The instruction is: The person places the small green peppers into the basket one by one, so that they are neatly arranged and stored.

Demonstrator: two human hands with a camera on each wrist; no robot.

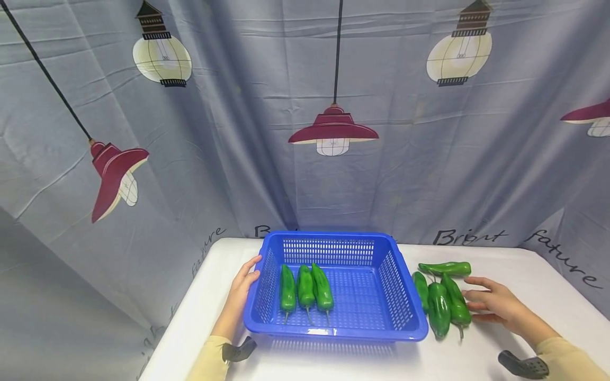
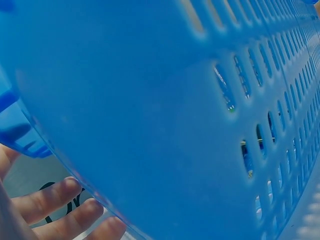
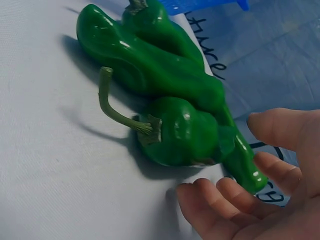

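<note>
A blue plastic basket (image 1: pixel 333 333) with slotted walls stands on the white table. Three green peppers lie side by side in its left half; the middle one (image 1: pixel 306 287) is flanked closely on its right. My left hand (image 1: pixel 239 290) touches the basket's left side, its fingertips against the outer wall (image 2: pixel 130 125). To the right of the basket lies a loose group of green peppers (image 3: pixel 180 131), one of them (image 1: pixel 445 269) crosswise behind the others. Beside that group is my right hand (image 1: pixel 495 302), fingers apart around the nearest pepper's side, gripping nothing.
The white table (image 1: pixel 505 264) carries the basket and the peppers. Behind it hangs a grey-blue curtain (image 1: pixel 400 180) printed with lamps and lettering. A dark strap piece (image 1: pixel 523 365) sits at the right wrist and another (image 1: pixel 239 350) at the left.
</note>
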